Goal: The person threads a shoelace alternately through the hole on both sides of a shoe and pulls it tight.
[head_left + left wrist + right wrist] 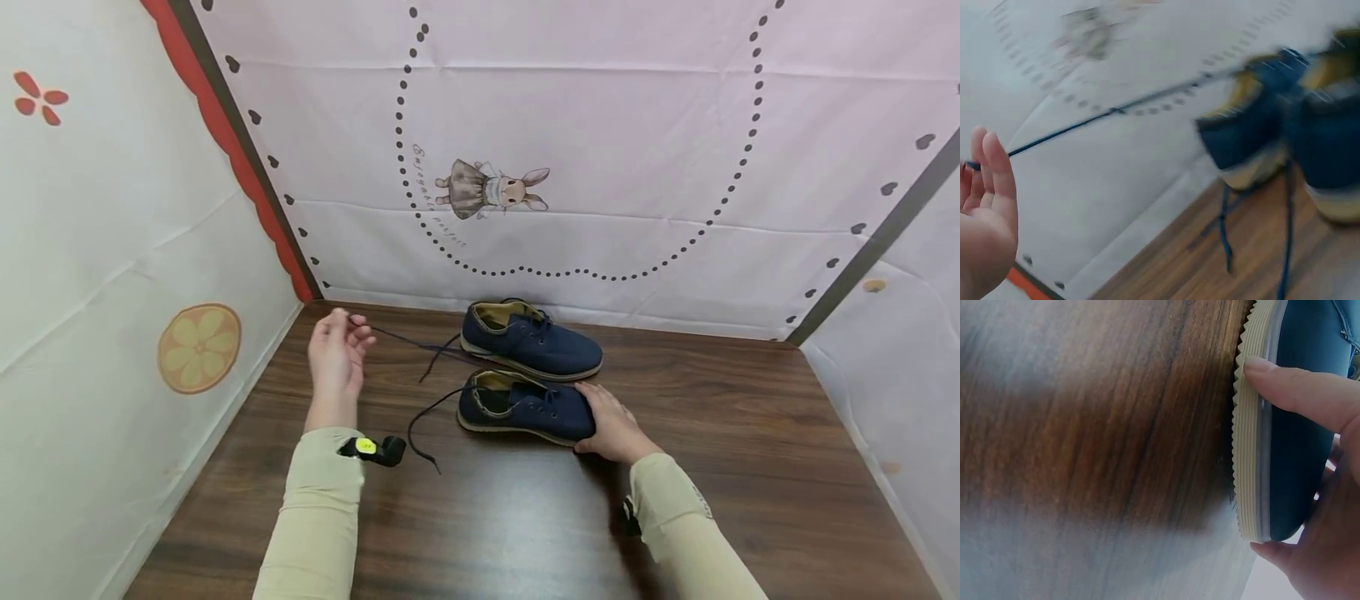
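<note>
Two navy lace-up shoes stand side by side, heels to the left: the far shoe (551,346) and the near shoe (562,417). Pinched in the fingers of my left hand (337,354) is the end of a dark blue shoelace (1063,131), stretched toward the shoes. My right hand (617,425) grips the toe of the near shoe. In the right wrist view, its thumb (1297,390) presses along the ribbed cream sole (1247,444). A loose lace (414,425) trails from the near shoe onto the floor.
The shoes rest on a dark wood-look surface (750,433). A white printed sheet (637,150) with a rabbit figure rises close behind the far shoe. A side sheet (90,292) borders the left, and another sheet (907,350) the right.
</note>
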`<state>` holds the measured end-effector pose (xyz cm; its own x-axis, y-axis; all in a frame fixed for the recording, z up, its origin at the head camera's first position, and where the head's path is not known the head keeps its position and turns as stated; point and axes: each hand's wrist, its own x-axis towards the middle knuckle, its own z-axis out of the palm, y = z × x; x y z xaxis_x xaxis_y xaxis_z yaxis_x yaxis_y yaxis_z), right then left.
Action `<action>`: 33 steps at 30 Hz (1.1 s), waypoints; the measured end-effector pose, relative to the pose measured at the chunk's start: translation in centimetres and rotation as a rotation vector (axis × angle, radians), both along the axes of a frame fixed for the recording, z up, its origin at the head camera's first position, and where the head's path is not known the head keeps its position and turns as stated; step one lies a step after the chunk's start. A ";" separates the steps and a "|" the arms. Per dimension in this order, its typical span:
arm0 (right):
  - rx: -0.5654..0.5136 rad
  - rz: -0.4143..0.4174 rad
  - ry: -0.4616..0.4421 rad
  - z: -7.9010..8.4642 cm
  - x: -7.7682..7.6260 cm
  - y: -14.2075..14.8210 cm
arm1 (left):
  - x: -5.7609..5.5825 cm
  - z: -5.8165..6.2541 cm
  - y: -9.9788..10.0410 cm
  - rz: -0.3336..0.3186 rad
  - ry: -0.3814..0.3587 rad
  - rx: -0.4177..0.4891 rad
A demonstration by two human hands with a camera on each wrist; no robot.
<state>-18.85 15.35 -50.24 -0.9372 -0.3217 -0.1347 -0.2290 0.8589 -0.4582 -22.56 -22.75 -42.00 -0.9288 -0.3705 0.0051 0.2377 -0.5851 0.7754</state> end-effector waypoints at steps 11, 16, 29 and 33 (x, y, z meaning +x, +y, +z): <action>0.017 -0.017 -0.006 0.3 0.2 0.1 | -0.4 -4.2 10.1 -0.541 0.104 -1.005; 0.005 -0.012 0.003 0.1 0.3 -0.1 | 1.6 -3.1 14.3 -0.566 0.120 -1.724; 0.019 -0.014 0.014 0.2 0.2 -0.3 | 0.6 -3.8 14.3 -0.758 0.193 -1.632; 0.016 -0.012 0.011 0.2 0.2 -0.3 | 0.4 -3.8 14.4 -0.759 0.169 -1.609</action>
<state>-18.69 15.08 -50.08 -0.9425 -0.3081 -0.1297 -0.2232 0.8688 -0.4420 -22.16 -8.35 -45.82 -0.8278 0.5610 -0.0021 0.4323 0.6402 0.6350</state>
